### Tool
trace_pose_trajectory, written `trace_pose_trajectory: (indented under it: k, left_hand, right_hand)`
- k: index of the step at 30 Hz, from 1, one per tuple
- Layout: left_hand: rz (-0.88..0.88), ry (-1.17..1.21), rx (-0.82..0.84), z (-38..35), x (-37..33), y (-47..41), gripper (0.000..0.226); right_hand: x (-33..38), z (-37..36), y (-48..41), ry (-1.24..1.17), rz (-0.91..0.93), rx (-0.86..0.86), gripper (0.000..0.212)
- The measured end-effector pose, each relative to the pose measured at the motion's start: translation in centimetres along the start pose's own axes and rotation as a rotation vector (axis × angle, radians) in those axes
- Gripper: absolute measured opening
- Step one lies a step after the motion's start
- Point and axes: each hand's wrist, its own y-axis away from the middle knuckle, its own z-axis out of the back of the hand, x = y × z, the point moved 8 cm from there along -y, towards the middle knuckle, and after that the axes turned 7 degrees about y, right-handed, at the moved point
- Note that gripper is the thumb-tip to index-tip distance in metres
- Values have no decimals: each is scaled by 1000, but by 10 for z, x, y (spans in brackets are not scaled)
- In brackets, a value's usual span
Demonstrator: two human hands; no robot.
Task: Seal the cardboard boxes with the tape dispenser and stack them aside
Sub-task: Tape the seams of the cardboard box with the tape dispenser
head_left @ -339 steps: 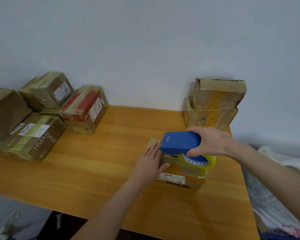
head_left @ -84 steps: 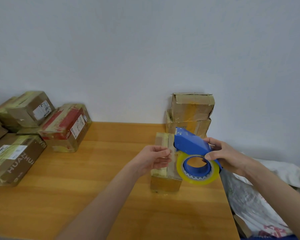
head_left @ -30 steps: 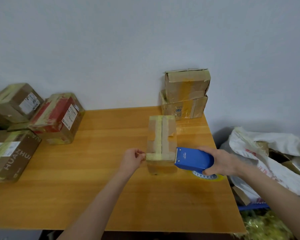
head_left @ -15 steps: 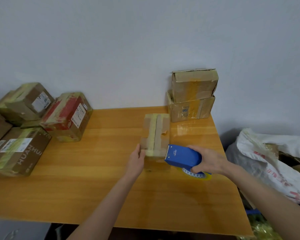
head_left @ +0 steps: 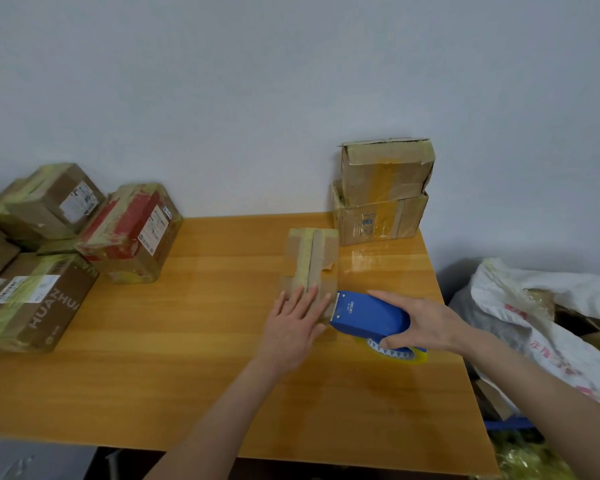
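Note:
A small cardboard box [head_left: 310, 259] with yellowish tape along its top stands on the wooden table [head_left: 194, 368]. My left hand [head_left: 297, 325] lies flat with straight fingers on the box's near end. My right hand [head_left: 426, 325] grips the blue tape dispenser [head_left: 369, 315], whose front edge meets the box's near right corner. Under the dispenser shows the yellow tape roll [head_left: 400, 353]. Two taped boxes [head_left: 381, 192] are stacked at the table's back right corner by the wall.
Several taped boxes sit at the left: a red-marked one [head_left: 132, 233], a brown one with lettering [head_left: 32, 301] and another [head_left: 54, 200] behind. A white sack [head_left: 548, 317] with packing scraps lies off the table's right edge. The wall runs close behind.
My left hand has moved from the box's left side onto its top near end and now lies flat. The dispenser stays at the box's near right corner.

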Motion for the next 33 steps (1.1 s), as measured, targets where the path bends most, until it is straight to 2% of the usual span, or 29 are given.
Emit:
trace_pose_trajectory:
  k: [4, 8, 11, 16, 22, 29, 31, 33]
  left_hand:
    - [-3, 5, -21, -5, 9, 1, 52]
    - [-6, 2, -24, -4, 8, 0, 52]
    - [0, 10, -33, -3, 8, 1, 52]
    - [0, 26, -51, -1, 5, 1, 54]
    - [-4, 38, -55, -2, 7, -1, 56]
    - [-17, 35, -75, 0, 8, 0, 52]
    - [-24, 49, -76, 0, 8, 1, 51]
    - [-23, 46, -80, 0, 8, 2, 52]
  right_hand:
    - [-10, 6, 8, -72, 32, 22, 80]
    - [-32, 9, 21, -100, 30, 48, 81]
    - [-44, 7, 25, -16, -5, 109, 83]
    - [-15, -2, -5, 319, 8, 121, 85]
    - [-3, -7, -28, 332, -28, 198, 88]
    - [-6, 1, -39, 218, -118, 231, 73]
    - [-18, 7, -38, 87, -186, 200, 71]
    - [-31, 9, -37, -161, -236, 113, 64]
